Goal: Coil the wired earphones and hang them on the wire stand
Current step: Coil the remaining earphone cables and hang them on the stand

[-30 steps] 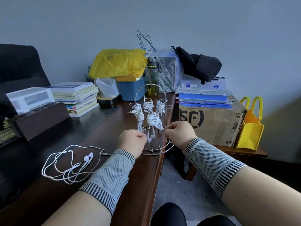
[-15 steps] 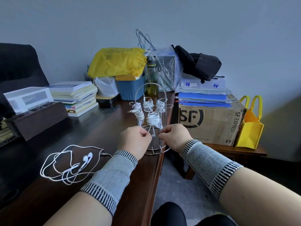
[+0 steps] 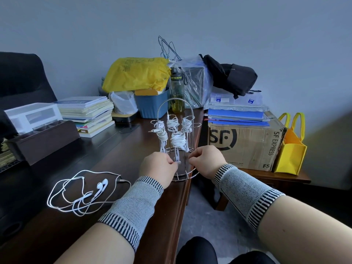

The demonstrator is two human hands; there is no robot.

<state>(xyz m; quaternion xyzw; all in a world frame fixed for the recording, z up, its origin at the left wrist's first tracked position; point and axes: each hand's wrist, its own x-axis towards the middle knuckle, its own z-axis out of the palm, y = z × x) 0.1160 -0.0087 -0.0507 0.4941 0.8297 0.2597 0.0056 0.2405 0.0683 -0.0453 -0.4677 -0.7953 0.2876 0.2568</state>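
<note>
A coiled set [image 3: 179,140] is being settled on the stand [image 3: 176,141], its dangling earbud pinched by the left hand [image 3: 159,165] while the right hand [image 3: 206,159] is curled at the ring, its hold unclear; loose earphones [image 3: 85,191] on the tabletop [image 3: 106,161] must be coiled next.

White coiled earphone cords [image 3: 178,139] are hung on a silver wire stand [image 3: 176,138] just beyond the left hand [image 3: 158,168] and right hand [image 3: 206,161]. Grey knit wrist sleeves [image 3: 131,210] banded in black and white stripes are worn. White loose earphones [image 3: 85,191] are seen left of the left hand on a dark brown wooden desk [image 3: 106,149]. A yellow tote bag [image 3: 290,151] is seen far right of the right hand.
</note>
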